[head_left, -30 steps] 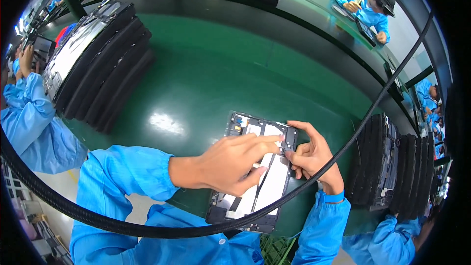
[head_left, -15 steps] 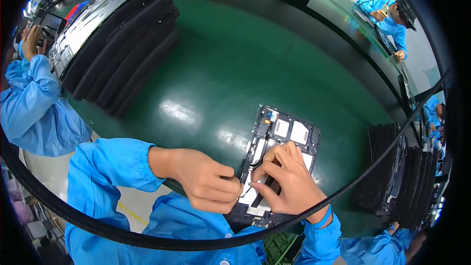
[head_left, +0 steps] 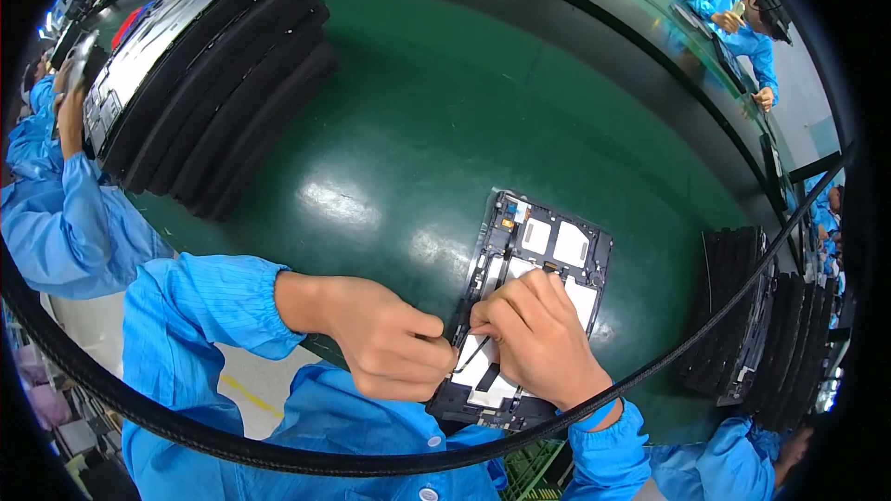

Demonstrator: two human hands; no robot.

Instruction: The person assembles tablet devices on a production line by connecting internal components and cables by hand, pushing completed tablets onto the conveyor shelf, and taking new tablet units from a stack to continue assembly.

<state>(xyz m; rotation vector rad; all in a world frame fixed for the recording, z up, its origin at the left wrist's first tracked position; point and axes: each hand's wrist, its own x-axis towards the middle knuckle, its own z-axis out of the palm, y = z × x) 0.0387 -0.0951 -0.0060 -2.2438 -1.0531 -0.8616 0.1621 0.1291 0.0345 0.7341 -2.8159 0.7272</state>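
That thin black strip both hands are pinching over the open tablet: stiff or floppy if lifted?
Probably floppy: the black strip is thin and bends between the left hand and right hand. Likely very light and easily creased. The open tablet beneath looks rigid and flat, unlikely to tip.

Electronics assembly line. Green bench point(head_left: 418, 111), stacked black trays point(head_left: 213, 83). Workers in blue smocks point(head_left: 742, 32) alongside.

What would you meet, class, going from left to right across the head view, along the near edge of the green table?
Co-worker's blue sleeve → person's left hand → person's right hand on the open black tablet frame with white panels → leaning stack of black trays.
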